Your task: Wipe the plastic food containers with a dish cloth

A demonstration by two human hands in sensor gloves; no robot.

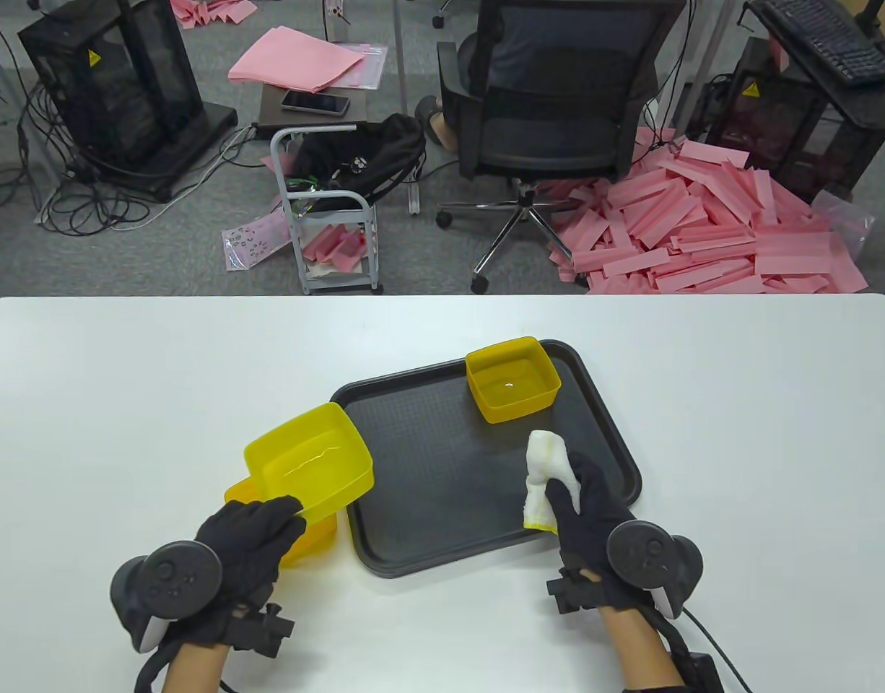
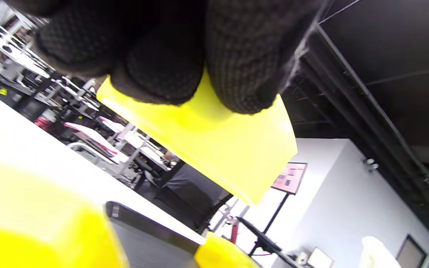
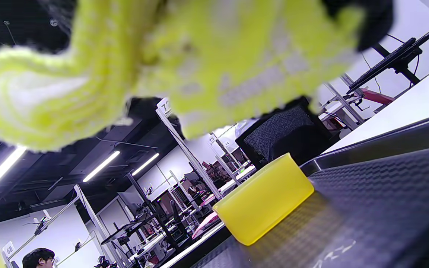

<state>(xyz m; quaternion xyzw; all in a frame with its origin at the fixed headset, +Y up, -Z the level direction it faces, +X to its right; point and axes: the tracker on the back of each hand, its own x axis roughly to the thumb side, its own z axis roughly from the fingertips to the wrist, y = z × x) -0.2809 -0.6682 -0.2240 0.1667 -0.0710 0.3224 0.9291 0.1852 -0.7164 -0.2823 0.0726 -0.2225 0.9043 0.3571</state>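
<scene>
Table view: dish cloth (image 1: 548, 476) in right hand (image 1: 598, 523)

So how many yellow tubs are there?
3: a small tub on the tray's far side, a large tub in the left hand, and another underneath, mostly hidden.

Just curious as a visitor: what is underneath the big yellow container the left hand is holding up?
Under the lifted container sits another yellow container on the white table, beside the black tray. Only its edges show; the upper container and the left hand cover its inside.
</scene>
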